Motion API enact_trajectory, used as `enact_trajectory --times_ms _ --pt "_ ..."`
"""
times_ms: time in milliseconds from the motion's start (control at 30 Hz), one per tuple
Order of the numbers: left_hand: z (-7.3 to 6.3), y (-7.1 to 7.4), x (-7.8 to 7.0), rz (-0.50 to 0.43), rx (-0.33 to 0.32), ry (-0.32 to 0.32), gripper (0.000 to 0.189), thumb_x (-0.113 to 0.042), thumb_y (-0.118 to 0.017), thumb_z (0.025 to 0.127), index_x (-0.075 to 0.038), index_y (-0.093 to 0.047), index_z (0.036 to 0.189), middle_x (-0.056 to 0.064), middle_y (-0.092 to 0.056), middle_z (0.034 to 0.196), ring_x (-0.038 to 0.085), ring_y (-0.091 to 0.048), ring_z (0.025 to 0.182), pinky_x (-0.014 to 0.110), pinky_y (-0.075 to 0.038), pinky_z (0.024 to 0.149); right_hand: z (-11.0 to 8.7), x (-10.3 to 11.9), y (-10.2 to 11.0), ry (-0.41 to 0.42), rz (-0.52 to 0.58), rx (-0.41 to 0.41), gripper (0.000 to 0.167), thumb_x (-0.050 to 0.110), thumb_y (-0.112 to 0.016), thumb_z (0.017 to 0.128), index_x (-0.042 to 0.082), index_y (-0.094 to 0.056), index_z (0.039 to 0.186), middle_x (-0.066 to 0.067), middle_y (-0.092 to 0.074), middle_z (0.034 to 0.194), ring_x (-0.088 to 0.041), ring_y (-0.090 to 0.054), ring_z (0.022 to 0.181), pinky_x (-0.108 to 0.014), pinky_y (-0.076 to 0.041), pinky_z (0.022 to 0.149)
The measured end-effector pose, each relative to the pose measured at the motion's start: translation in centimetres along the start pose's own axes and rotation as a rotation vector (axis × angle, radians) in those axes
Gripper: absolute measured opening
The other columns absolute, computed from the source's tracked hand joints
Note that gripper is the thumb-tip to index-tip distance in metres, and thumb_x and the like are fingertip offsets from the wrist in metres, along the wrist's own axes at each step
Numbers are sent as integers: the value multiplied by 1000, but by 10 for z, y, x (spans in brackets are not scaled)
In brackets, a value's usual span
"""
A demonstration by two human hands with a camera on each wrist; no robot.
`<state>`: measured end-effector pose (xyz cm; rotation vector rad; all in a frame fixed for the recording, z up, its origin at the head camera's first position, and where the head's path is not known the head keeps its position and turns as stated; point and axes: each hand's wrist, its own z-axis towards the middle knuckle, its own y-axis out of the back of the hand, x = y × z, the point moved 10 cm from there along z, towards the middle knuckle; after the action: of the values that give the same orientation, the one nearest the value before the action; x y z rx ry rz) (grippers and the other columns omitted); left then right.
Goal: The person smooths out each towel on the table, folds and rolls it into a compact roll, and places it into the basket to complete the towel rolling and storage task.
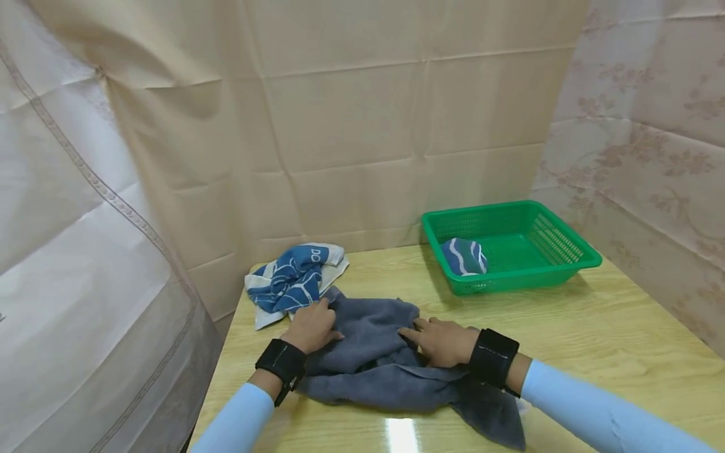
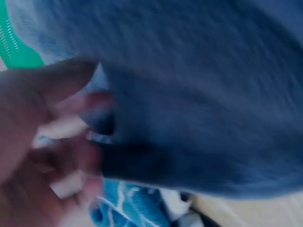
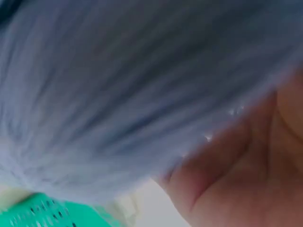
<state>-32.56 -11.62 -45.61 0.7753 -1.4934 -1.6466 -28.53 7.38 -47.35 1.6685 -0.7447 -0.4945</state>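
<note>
A dark grey towel lies crumpled in the middle of the table, with a loose end trailing toward the near right. At its left edge, my left hand grips the cloth with curled fingers; the left wrist view is blurred there. My right hand holds the towel's right side, and in the right wrist view the cloth hides most of the fingers. Just beyond my left hand sits a rumpled blue and white towel, close to the grey one.
At the back right of the wooden table stands a green plastic basket. A folded blue cloth with white wavy stripes lies in its left end. Beige curtain hangs behind the table, with patterned cloth along the right.
</note>
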Motion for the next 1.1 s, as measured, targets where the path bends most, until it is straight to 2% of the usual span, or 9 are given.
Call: enact_trajectory --times_ms 167,333,467,567,700,800,900,1000,1100 --pt "-1 -15 -22 -171 92 -212 49 -30 -79 93 -15 -62 137 7 -58 135 26 -58 122 45 -51 98 14 -7 12 -11 -196 -101 65 13 -78 93 17 -50 151 -17 -59 130 -37 -61 113 -46 -56 80" --pt "-7 -20 -21 -187 150 -168 72 -57 -71 92 -8 -57 144 11 -60 132 29 -59 119 47 -50 99 14 -19 8 -16 -244 -221 48 6 -76 92 9 -55 135 -15 -63 88 -33 -64 75 -44 -53 59" --pt "-10 -7 -14 -65 93 -110 70 -61 -77 83 -6 -66 125 9 -63 105 25 -64 91 43 -55 78 4 -36 18 -70 -201 -301 46 3 -79 86 6 -54 124 -16 -59 83 -33 -58 62 -43 -50 51" --pt "-13 1 -6 12 87 -34 61 -66 -76 79 -7 -69 93 5 -59 80 21 -61 68 41 -54 61 -11 -52 42 -137 -180 -447 45 -4 -80 81 4 -53 116 -16 -54 83 -31 -52 54 -42 -46 44" --pt "-17 5 12 39 132 121 64 -69 -63 88 -12 -56 60 2 -50 56 20 -54 52 43 -53 53 -33 -66 62 -218 -197 -592 44 -10 -77 82 2 -52 116 -18 -52 85 -29 -47 49 -40 -41 39" --pt "-16 8 15 42 102 135 57 -58 -65 95 -13 -59 61 3 -50 58 22 -55 53 43 -53 52 -36 -61 52 -221 -190 -568 49 -9 -77 84 3 -52 124 -23 -54 97 -34 -54 62 -40 -45 43" --pt "-10 5 4 -2 64 -9 37 -46 -76 91 -10 -70 92 5 -61 85 24 -62 77 43 -54 65 -28 -41 34 -150 -123 -491 51 -3 -79 84 5 -53 128 -25 -54 108 -39 -58 84 -44 -51 53" --pt "-8 -4 -9 -98 107 -133 55 -43 -80 89 -11 -63 131 10 -60 123 29 -60 108 50 -52 85 -16 -18 15 -39 -20 -367 51 15 -79 92 7 -53 136 -22 -53 116 -42 -58 100 -51 -55 69" --pt "-10 -10 -8 -119 162 -107 72 -50 -77 89 -10 -55 145 19 -56 139 41 -55 122 62 -47 95 -8 -4 -1 23 91 -197 58 36 -73 98 11 -51 146 -24 -51 131 -50 -54 115 -64 -51 82"
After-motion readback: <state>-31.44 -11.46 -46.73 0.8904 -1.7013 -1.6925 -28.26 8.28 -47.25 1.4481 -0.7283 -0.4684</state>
